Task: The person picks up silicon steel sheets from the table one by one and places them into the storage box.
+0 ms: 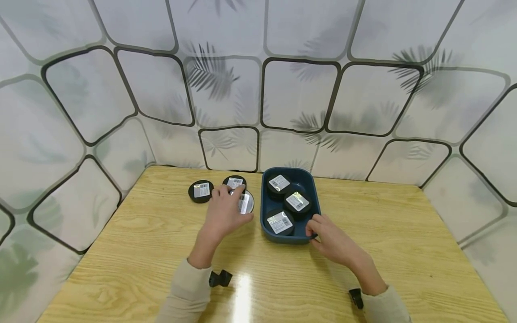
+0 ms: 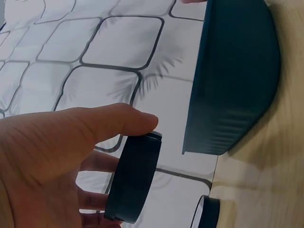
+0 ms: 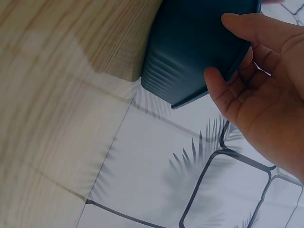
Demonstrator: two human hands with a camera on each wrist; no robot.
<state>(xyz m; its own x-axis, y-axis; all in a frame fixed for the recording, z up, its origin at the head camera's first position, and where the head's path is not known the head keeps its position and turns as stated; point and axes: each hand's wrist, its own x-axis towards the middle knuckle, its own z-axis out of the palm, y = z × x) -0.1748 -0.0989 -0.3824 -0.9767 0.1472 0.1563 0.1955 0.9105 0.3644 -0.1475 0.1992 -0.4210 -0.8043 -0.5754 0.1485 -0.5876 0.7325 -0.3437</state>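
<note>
My left hand (image 1: 223, 214) holds a flat, round black container (image 2: 134, 178) just left of the blue plastic bin (image 1: 287, 239). In the left wrist view the thumb lies on its upper edge and the fingers are behind it, clear of the table. A pale label shows on its face in the head view. My right hand (image 1: 336, 242) grips the bin's near right corner, fingers curled over the rim. Inside the bin lie black round containers with white labels: one at the back (image 1: 278, 183), one in the middle (image 1: 297, 202), one at the front (image 1: 280, 223).
Two more labelled black containers lie on the wooden table (image 1: 141, 251), left of the bin: one farther left (image 1: 200, 191), another behind the left hand (image 1: 234, 181). A patterned, pale curtain-like backdrop (image 1: 299, 94) stands along the table's back and sides.
</note>
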